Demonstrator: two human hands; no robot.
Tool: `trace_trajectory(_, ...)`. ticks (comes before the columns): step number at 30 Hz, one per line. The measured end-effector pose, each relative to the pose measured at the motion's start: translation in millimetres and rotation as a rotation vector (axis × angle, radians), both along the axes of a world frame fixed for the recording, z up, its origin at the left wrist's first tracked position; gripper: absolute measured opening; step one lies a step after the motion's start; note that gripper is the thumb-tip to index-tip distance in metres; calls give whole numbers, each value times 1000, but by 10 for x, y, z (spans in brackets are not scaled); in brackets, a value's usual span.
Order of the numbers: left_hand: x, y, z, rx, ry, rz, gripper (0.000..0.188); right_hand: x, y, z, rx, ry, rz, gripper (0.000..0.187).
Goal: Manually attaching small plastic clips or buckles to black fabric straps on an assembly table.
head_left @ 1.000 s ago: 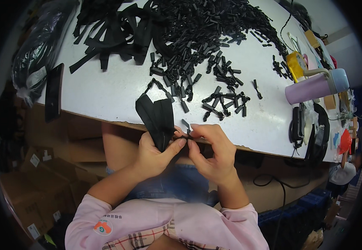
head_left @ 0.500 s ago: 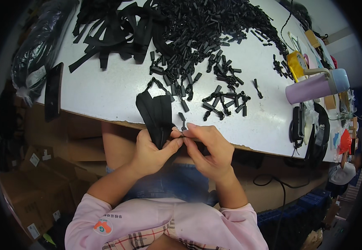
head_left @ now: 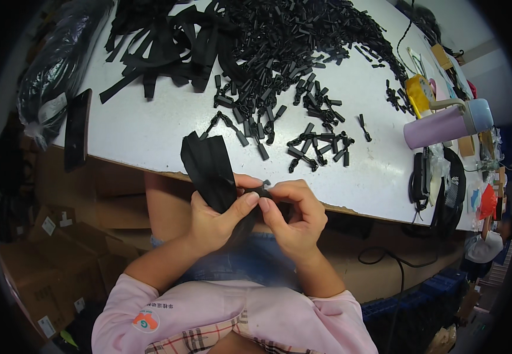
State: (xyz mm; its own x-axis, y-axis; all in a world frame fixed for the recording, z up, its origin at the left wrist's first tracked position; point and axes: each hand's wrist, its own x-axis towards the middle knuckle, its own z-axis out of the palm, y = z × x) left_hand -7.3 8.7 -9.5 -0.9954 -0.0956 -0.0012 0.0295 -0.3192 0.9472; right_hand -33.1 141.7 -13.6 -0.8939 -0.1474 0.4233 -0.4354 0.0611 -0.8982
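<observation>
My left hand (head_left: 213, 219) is closed around folded black zipper tape (head_left: 207, 168), whose upper end stands above the fist against the table edge. The thumb and forefinger of my right hand (head_left: 298, 217) pinch the tape's other end, close to my left fingertips. A small dark zipper slider (head_left: 266, 183) shows just above the pinch; the fingers hide most of it. Beyond my hands, loose black zipper sliders with pulls (head_left: 321, 144) lie on the white table (head_left: 150, 138), and a large heap of them (head_left: 303, 35) spreads toward the back.
More black tape strips (head_left: 173, 56) lie at the back left. A dark flat phone-like slab (head_left: 78, 131) and a clear plastic bag (head_left: 52, 76) sit at the left edge. To the right are a lilac bottle (head_left: 436, 127) and a yellow tape dispenser (head_left: 419, 91). Cartons (head_left: 61, 271) stand below left.
The zipper tape in my left hand has tilted left. Both hands have shifted slightly, and the slider's pull, upright above the fingertips before, now shows only as a short piece.
</observation>
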Motion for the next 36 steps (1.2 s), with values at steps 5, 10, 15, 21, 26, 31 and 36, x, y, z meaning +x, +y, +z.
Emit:
trace_trajectory(5,-10,-15,-22,-95,112,33,18,-12,-6,65,-60,-182,129,12)
trace_trajectory(10,-2,-74,76,83,-35,-79,18,-109,80,31,-483,-581,468,6)
trace_trajectory(15,-8,-100,97,7,-42,-163,19,-181,153,72,-486,-864,605,5)
trace_trajectory(21,-20,-95,88,45,-80,-144,20,-29,-10,65,-349,-561,337,5)
trace_trajectory(26,-3,-78,103,8,-41,-87,20,-35,30,1,-138,-361,346,6)
trace_trajectory(31,-36,-126,131,-7,-82,-172,17,-50,67,-20,-195,-444,439,7)
trace_trajectory(36,-29,-115,54,-1,54,-143,13,-40,71,-14,-241,-475,455,8)
